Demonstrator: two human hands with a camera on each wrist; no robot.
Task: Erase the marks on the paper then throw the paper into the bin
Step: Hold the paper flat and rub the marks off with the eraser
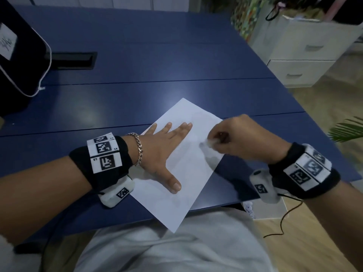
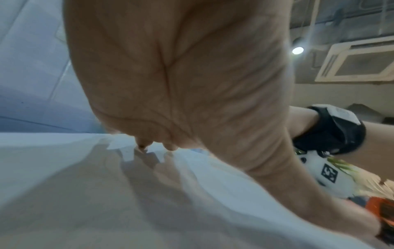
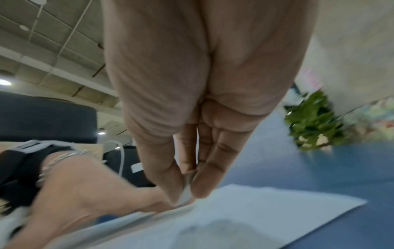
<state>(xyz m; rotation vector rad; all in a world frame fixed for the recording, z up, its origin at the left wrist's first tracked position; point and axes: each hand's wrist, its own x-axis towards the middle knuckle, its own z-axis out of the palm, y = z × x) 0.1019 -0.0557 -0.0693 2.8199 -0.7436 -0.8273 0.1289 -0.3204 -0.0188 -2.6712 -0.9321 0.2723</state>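
Note:
A white sheet of paper (image 1: 184,173) lies at an angle on the blue table (image 1: 149,63), one corner hanging over the near edge. My left hand (image 1: 167,148) presses flat on it with fingers spread; the left wrist view shows the palm (image 2: 175,75) on the sheet (image 2: 106,193). My right hand (image 1: 237,136) pinches a small white eraser (image 1: 211,143) against the paper's right side, blurred by motion. In the right wrist view the eraser (image 3: 186,190) sits between thumb and fingers above the paper (image 3: 245,215). No marks are clear on the sheet.
A black bag (image 1: 17,61) with white piping sits at the table's far left, near a dark cable slot (image 1: 72,60). White drawer cabinets (image 1: 306,50) stand beyond the right edge, and plant leaves (image 1: 347,130) reach in at the right. No bin shows.

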